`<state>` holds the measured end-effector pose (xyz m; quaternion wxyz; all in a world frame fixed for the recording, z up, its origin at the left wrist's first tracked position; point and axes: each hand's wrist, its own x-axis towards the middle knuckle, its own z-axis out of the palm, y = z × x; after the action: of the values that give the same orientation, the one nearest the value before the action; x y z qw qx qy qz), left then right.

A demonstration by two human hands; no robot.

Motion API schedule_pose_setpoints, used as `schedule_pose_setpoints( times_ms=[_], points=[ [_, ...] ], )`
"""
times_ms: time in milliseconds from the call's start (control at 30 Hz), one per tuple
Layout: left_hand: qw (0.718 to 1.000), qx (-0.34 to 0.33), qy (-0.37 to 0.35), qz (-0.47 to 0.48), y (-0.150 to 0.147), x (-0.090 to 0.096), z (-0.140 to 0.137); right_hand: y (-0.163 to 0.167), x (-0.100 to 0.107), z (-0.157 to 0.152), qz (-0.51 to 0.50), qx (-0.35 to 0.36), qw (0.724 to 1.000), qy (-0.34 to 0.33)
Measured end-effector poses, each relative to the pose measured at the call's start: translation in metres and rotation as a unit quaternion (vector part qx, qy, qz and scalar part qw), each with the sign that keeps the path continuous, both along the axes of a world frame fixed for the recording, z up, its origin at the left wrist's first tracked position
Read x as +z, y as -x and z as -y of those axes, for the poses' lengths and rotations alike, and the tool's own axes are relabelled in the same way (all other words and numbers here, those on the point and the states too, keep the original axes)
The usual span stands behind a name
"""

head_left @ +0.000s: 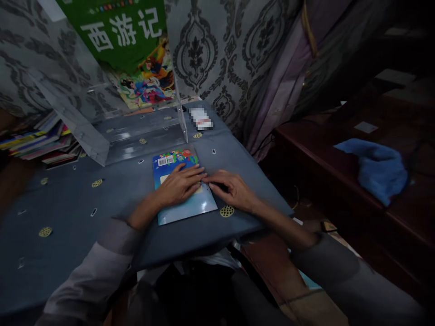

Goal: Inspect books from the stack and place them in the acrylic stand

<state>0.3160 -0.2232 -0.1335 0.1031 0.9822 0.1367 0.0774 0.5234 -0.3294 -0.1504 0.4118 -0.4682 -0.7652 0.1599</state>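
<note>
A blue book (185, 209) lies on the grey-blue tablecloth in front of me, with flowers and two white code labels at its far end. My left hand (179, 184) rests flat across the middle of the cover, fingers stretched toward the right edge. At that edge, my right hand (234, 189) has its thumb and forefinger brought together on the book's side, close to the left fingertips. The other right fingers are curled. Exactly what lies between the right fingertips is too small to make out, but they touch the book's edge.
A clear acrylic stand (142, 151) is behind the book, with a green poster (136, 50) behind it. Stacked books (50, 140) sit at the left. A blurred white item (201, 118) lies near the wall. On the right, a blue cloth (380, 170) rests on dark red furniture (316, 149).
</note>
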Motion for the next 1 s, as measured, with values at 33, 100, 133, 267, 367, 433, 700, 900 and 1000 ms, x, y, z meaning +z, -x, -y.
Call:
schedule_pose_setpoints(
  times_ms=[33,100,133,267,367,433,700,900,1000],
  points=[
    [1.0,-0.004,0.003,0.002,0.002,0.0,0.006,0.0,0.001,0.007,-0.001,0.006,1.0,0.0],
    [1.0,-0.011,0.007,0.004,0.005,0.0,0.019,0.001,0.004,0.02,0.0,0.018,1.0,0.001],
    [1.0,-0.015,0.009,0.003,0.007,0.001,0.026,0.002,0.005,0.027,0.0,0.023,1.0,0.002],
    [0.999,-0.031,0.025,-0.011,0.014,0.004,0.05,0.005,0.008,0.053,-0.004,0.027,1.0,0.014],
    [0.998,-0.042,0.037,-0.023,0.018,0.006,0.066,0.006,0.005,0.068,-0.002,0.026,1.0,0.008],
    [0.998,-0.041,0.037,-0.033,0.021,0.006,0.074,0.005,0.002,0.074,0.004,0.024,1.0,0.002],
    [0.998,-0.016,0.004,-0.067,0.029,0.002,0.092,0.006,-0.003,0.078,0.03,0.022,0.999,-0.022],
    [0.999,0.012,0.006,-0.052,0.045,-0.003,0.095,0.007,0.007,0.075,0.035,0.02,0.999,0.0],
    [0.998,0.047,0.012,-0.049,0.059,-0.002,0.093,0.008,0.011,0.069,0.047,0.024,0.999,-0.01]
  ],
)
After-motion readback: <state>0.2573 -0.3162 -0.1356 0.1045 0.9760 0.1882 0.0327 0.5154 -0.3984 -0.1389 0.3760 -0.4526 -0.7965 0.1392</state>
